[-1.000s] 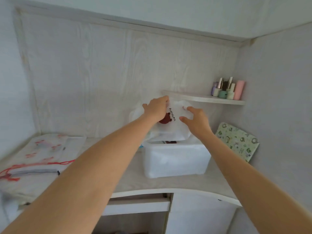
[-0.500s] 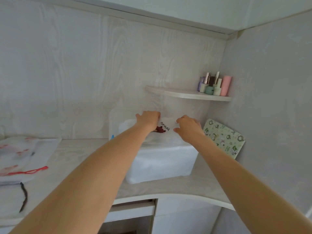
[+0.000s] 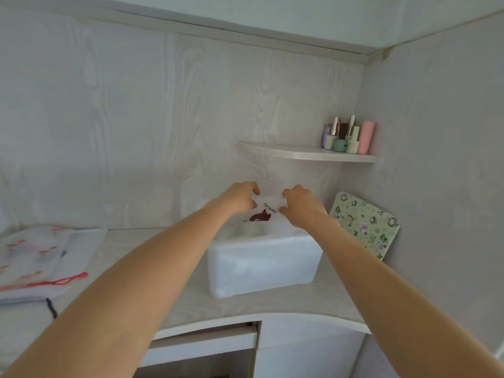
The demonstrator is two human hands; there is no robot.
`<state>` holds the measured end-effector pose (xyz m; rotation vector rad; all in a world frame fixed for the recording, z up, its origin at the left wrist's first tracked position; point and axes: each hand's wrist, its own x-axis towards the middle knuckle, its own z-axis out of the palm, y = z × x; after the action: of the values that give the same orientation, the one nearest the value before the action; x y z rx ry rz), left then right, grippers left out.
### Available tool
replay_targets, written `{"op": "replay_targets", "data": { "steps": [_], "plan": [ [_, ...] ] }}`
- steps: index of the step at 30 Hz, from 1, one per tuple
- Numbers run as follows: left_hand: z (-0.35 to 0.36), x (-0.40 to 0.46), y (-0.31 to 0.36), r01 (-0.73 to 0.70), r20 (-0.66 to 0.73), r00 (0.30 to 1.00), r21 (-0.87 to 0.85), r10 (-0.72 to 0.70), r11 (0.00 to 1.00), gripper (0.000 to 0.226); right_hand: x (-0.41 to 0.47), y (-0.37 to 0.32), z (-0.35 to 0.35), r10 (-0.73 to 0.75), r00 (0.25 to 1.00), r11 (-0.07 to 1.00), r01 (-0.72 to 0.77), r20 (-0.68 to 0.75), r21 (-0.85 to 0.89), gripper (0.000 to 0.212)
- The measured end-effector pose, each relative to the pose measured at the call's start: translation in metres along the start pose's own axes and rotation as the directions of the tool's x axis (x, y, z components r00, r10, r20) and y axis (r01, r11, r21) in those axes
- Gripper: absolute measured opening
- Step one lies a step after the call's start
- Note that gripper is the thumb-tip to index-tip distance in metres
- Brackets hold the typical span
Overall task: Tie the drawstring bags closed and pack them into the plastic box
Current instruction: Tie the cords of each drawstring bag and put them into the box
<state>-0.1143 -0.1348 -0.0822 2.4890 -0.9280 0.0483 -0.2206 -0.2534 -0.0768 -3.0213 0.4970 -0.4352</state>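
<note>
White, half see-through fabric with a brown bear print marks the drawstring bag [image 3: 266, 214], which now stands upright in the open top of the plastic box [image 3: 263, 264], its lower part inside the box and its upper edge held up. A second ago it hung clear above the box; half a second ago it was lower and partly flattened under the hands; now more of the bear and the black lettering shows between them. The left hand [image 3: 241, 199] pinches the bag's top left corner with curled fingers, and the right hand [image 3: 301, 205] pinches the top right edge, both closed on the fabric. The box itself has not shifted on the pale wood-grain counter [image 3: 272, 304].

Outward from there, a green patterned pouch [image 3: 365, 226] leans against the right wall just beside the box. Above it a curved corner shelf [image 3: 300, 153] carries a cluster of small bottles [image 3: 347, 137], including a pink one. At the far left of the counter lie more flat drawstring bags [image 3: 35, 257] with red prints, a red cord [image 3: 58, 281] and a dark cord [image 3: 51, 306] trailing from them, well apart from the box. Both forearms cross the near view and hide part of the counter and the box's left side. Below the counter edge a drawer front [image 3: 201, 347] shows.
</note>
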Motion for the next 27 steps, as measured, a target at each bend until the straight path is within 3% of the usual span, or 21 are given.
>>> {"op": "replay_targets", "data": {
  "steps": [3,7,9,13,16,20,24,27],
  "plan": [
    [-0.02,-0.025,-0.009,-0.073,-0.21,0.977,-0.112,0.048,0.991,0.041,-0.01,-0.027,-0.01,-0.047,0.985,0.979,0.079,-0.168,0.19,0.031],
    [-0.049,-0.066,-0.032,-0.131,-0.421,0.906,-0.201,0.035,0.971,0.038,-0.02,-0.082,-0.011,-0.096,0.951,0.858,0.229,-0.295,0.459,0.032],
    [-0.062,-0.088,-0.052,-0.107,-0.507,0.861,-0.236,-0.029,0.966,0.029,-0.027,-0.116,-0.004,-0.139,0.921,0.825,0.311,-0.365,0.471,0.034],
    [-0.086,-0.135,-0.116,0.003,-0.642,0.737,-0.31,-0.212,0.951,0.018,-0.039,-0.193,0.023,-0.325,0.848,0.826,0.47,-0.418,0.312,0.036],
    [-0.099,-0.167,-0.179,0.122,-0.649,0.697,-0.312,-0.305,0.942,0.018,-0.041,-0.253,0.055,-0.441,0.83,0.801,0.535,-0.34,0.268,0.038],
    [-0.105,-0.199,-0.262,0.257,-0.6,0.685,-0.331,-0.413,0.908,0.02,-0.036,-0.329,0.104,-0.505,0.859,0.77,0.495,-0.091,0.402,0.04],
    [-0.096,-0.213,-0.332,0.409,-0.438,0.73,-0.337,-0.525,0.848,0.026,-0.027,-0.38,0.151,-0.552,0.827,0.761,0.447,0.108,0.47,0.044],
    [-0.085,-0.217,-0.367,0.435,-0.359,0.764,-0.327,-0.536,0.839,0.027,-0.018,-0.4,0.175,-0.606,0.758,0.763,0.468,0.24,0.446,0.055]
  ]
}}
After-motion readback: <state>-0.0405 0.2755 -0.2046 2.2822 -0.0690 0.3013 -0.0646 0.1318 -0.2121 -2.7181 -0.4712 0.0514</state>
